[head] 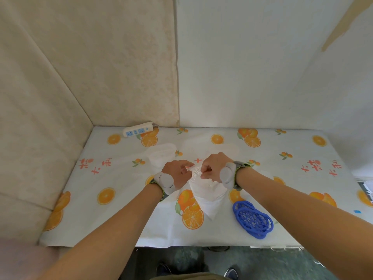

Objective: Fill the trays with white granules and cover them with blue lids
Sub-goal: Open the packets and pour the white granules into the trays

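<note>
A clear plastic bag of white granules point(207, 190) lies in the middle of the table, its mouth raised between my hands. My left hand point(177, 173) pinches the left side of the bag's mouth. My right hand point(215, 167) pinches the right side, and granules show in the gap between them. Two blue lattice lids point(252, 219) lie stacked on the table to the right of the bag. Pale translucent trays point(161, 153) stand just behind my left hand, hard to make out against the cloth.
The table point(101, 219) wears a white cloth printed with oranges and sits in a corner between two walls. A white power strip point(138, 129) lies at the back left. The table's front edge runs below my forearms, with my shoes on the floor beneath.
</note>
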Motion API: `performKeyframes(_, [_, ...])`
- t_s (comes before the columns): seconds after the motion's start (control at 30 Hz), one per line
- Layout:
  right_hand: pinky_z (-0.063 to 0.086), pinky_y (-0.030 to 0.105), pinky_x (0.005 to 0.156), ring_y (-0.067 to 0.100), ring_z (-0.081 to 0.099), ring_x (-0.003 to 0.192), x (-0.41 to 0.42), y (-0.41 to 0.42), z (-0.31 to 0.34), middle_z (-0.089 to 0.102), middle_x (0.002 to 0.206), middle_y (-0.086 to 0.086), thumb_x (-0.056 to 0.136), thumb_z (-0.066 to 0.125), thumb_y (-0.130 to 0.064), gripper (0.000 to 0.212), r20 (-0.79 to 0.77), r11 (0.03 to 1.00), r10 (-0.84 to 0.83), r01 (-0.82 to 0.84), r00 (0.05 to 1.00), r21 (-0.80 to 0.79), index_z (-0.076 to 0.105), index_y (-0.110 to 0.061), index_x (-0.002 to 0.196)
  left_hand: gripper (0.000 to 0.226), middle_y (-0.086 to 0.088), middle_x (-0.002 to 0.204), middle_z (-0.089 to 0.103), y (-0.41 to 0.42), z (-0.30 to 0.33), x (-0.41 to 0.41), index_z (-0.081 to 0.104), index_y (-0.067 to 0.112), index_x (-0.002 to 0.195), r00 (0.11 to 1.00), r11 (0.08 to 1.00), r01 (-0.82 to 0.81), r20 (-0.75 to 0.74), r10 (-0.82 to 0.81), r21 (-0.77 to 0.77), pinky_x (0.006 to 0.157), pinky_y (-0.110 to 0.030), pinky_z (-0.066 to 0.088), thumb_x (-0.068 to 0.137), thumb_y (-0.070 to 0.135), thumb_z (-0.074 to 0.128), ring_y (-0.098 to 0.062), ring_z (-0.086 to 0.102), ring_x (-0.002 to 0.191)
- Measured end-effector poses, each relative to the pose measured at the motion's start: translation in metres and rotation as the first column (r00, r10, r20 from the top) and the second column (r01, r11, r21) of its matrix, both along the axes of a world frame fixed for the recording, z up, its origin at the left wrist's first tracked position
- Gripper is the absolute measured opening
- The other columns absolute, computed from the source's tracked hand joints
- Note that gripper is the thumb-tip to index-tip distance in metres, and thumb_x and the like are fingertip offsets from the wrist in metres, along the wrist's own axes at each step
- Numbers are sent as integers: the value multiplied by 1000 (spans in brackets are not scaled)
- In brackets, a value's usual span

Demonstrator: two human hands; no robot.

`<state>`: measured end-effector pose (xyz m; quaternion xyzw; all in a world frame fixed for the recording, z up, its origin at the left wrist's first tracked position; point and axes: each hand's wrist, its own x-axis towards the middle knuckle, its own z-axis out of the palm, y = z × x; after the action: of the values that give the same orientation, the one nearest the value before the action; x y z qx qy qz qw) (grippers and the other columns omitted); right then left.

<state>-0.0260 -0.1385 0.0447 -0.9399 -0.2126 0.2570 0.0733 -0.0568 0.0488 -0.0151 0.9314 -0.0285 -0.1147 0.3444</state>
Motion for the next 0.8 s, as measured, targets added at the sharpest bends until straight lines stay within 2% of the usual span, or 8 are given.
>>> performKeyframes(0.17, [50, 24, 92, 18, 65, 109, -6, -8, -6, 70, 117, -6, 92, 66, -27, 27, 7, 972, -164, 161, 986, 171, 71, -23, 118, 30, 15, 78, 63, 2, 3, -2, 66, 33, 118, 1000, 1000, 30, -2, -30, -5, 81, -22, 48, 88, 30, 61, -12, 63, 84])
performKeyframes(0.37, [54, 19, 77, 2, 71, 74, -4, -13, -16, 72, 66, -13, 79, 80, -31, 13, -58, 778, -450, 423, 891, 464, 69, -31, 85, 29, 13, 81, 69, 7, 2, -2, 65, 33, 117, 997, 996, -1, -77, -7, -93, 87, -28, 51, 89, 39, 63, -12, 66, 87])
performKeyframes(0.43, [54, 23, 83, 5, 70, 81, -2, -17, -16, 75, 78, -12, 86, 74, -35, 6, 55, 856, -388, 338, 920, 392, 73, -31, 91, 30, 11, 83, 71, 10, -1, -1, 66, 34, 118, 994, 989, -15, -109, -1, -145, 86, -30, 51, 89, 43, 62, -13, 67, 87])
performKeyframes(0.53, [52, 32, 89, 20, 67, 101, 0, -22, -16, 75, 110, -7, 98, 58, -43, 25, 242, 981, -161, 129, 957, 144, 72, -31, 115, 17, 10, 82, 70, 14, -4, -2, 68, 43, 104, 986, 951, -63, -163, 13, -302, 82, -32, 54, 91, 45, 56, -12, 69, 76])
performKeyframes(0.6, [52, 34, 86, 24, 66, 101, 3, -22, -19, 73, 113, -4, 103, 46, -43, 31, 271, 999, -46, 41, 962, 25, 68, -32, 122, 22, 7, 82, 71, 22, -8, -2, 69, 47, 94, 981, 915, -107, -190, 34, -389, 80, -35, 56, 93, 37, 49, -12, 68, 72])
performKeyframes(0.67, [49, 33, 77, 26, 64, 95, 1, -20, -27, 71, 106, 0, 106, 37, -41, 33, 281, 997, 48, -27, 958, -79, 65, -28, 119, 24, 5, 88, 70, 34, -20, -1, 67, 40, 103, 985, 953, -96, -165, 49, -289, 84, -36, 55, 97, 30, 46, -16, 68, 83])
performKeyframes(0.73, [41, 32, 69, 27, 62, 92, 2, -15, -34, 68, 102, 4, 107, 34, -39, 32, 291, 987, 111, -73, 950, -140, 61, -23, 115, 25, 1, 104, 66, 50, -37, 2, 60, 32, 119, 992, 1000, -1, -130, -1, -16, 91, -32, 50, 96, 32, 53, -21, 64, 99])
performKeyframes(0.8, [35, 32, 68, 29, 62, 92, 1, -12, -38, 67, 103, 5, 107, 34, -38, 31, 301, 984, 142, -100, 943, -151, 58, -21, 116, 53, -5, 125, 54, 64, -50, 2, 46, 28, 136, 978, 968, 133, -185, -94, 214, 98, -31, 44, 88, 39, 64, -24, 55, 116])
